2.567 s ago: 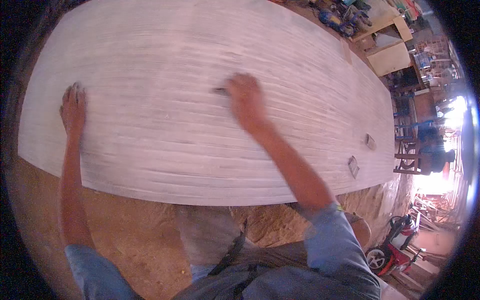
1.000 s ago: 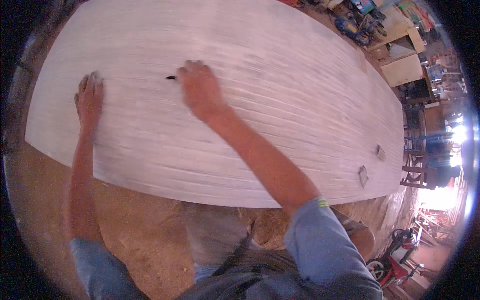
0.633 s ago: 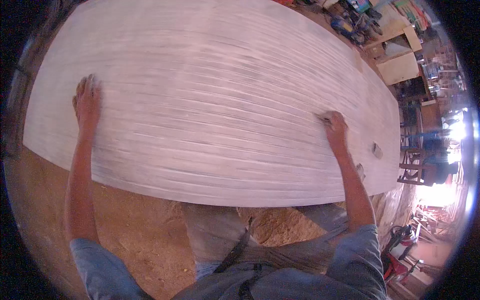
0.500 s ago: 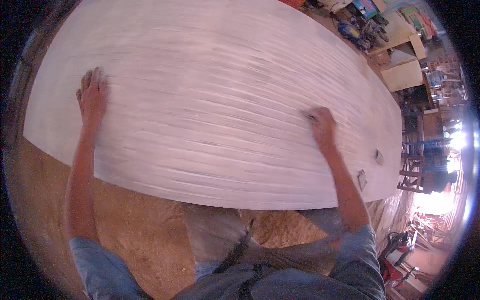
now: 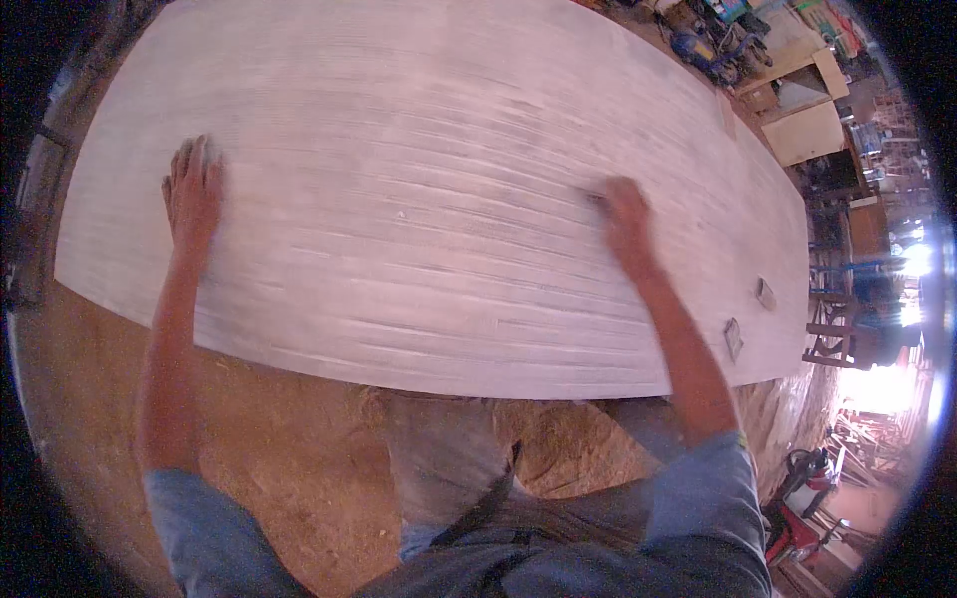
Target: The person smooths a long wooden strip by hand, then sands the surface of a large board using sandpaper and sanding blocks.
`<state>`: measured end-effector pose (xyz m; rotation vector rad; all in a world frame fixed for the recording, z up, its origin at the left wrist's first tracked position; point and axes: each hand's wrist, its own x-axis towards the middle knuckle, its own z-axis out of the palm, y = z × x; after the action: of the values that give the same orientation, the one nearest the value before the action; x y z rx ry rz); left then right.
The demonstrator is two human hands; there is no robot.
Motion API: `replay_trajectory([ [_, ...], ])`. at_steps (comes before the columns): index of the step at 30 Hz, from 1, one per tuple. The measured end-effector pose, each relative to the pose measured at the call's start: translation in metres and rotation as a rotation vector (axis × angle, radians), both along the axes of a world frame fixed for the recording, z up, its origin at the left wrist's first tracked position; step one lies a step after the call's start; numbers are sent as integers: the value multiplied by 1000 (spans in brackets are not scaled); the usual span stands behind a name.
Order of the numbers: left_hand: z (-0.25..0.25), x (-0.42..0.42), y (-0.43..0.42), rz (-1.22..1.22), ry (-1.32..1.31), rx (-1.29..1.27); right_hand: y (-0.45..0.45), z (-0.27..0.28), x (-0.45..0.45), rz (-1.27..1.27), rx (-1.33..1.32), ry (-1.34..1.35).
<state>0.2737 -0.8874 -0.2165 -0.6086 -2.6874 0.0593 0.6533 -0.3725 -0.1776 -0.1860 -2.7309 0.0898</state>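
Observation:
A large white panel (image 5: 419, 259) with streaky, dusty marks lies flat in front of me. Near its left end, my left hand (image 5: 195, 194) rests on the surface with fingers stretched out, holding nothing. My right hand (image 5: 628, 221) is over the right half of the panel, its fingers closed and smeared by motion. A small dark edge shows at its fingertips, too blurred to name. Close to the panel's right end lie a small greyish block (image 5: 765, 293) and a small flat piece with a dark outline (image 5: 734, 340).
Bare brown ground (image 5: 269, 439) lies between me and the panel. Beyond its far right edge are a blue machine (image 5: 698, 52) and an open wooden box (image 5: 803, 112). A wooden stool (image 5: 832, 329) stands past the right end, with a red motorbike (image 5: 797, 508) at lower right.
My right hand has moved up and slightly left across the panel. My left hand stays spread at nearly the same spot. The whole view has shifted a little.

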Motion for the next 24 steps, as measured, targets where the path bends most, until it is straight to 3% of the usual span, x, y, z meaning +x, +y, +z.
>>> replay_trajectory([
  [1,1,7,7,-3,-3,4,27,13,33,-51,63,-15],
  [3,8,28,26,63,-97,66,22,66,53,-241,-135,-194],
  [4,-17,34,28,-83,-54,80,18,63,42,-226,-130,-196],
  [5,39,80,71,77,-167,-194,5,55,26,-174,-162,-148],
  [6,38,94,75,-106,-99,-8,-11,45,7,-119,-197,-99],
  [7,44,93,79,-128,-157,81,-37,33,-23,0,-76,-10],
  [8,42,92,80,-109,-160,74,-71,19,-63,119,44,84],
  [11,51,100,87,-113,-164,132,-184,11,-185,225,-132,-7],
  [12,50,100,83,-102,-154,119,-221,13,-217,239,-135,115],
  [15,51,94,84,-136,-165,141,-276,19,-275,288,-143,-3],
  [19,46,89,78,-126,-162,112,-230,34,-222,298,-151,-58],
  [24,28,73,57,-217,-128,136,-65,23,-76,279,-87,-57],
])
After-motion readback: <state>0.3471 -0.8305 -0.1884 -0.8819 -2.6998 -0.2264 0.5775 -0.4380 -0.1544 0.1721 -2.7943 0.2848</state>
